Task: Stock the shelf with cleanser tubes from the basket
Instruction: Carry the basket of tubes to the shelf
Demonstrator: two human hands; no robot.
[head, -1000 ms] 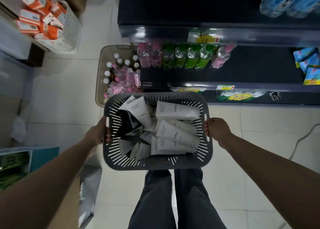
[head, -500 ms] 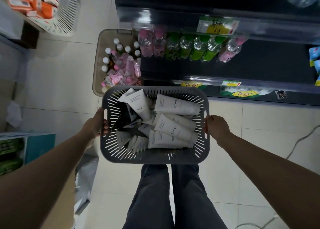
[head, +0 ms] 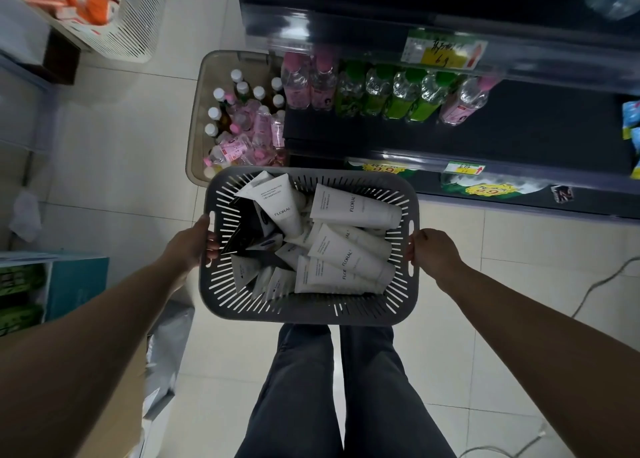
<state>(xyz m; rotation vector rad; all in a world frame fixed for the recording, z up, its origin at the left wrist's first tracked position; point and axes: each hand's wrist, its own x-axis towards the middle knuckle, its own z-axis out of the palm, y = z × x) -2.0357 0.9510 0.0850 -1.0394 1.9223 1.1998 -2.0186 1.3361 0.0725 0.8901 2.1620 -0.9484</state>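
Left hand [head: 192, 246]: your fingers curl through the slot handle at the basket's left end, thumb lying over the rim.
Right hand [head: 431, 253]: it wraps the right rim at the other slot (the fingertips are hidden under the edge).
Basket [head: 304, 314]: grey plastic, a rounded rectangle with slatted walls, held level above your dark trousers.
Cleanser tubes [head: 349, 256]: matte white with flat crimped tails, some printed FLORAL, heaped crosswise inside the basket.
Shelf [head: 519, 128]: dark boards with glossy front rails carrying yellow price tags, just beyond the basket.
Bottles [head: 377, 94]: clear plastic with pink and green caps, in a row on the shelf.
Bin [head: 204, 111]: translucent beige, on pale floor tiles at the shelf's left end.
Change: both grips match those of half a second ago; the shelf sits slightly further right in view.
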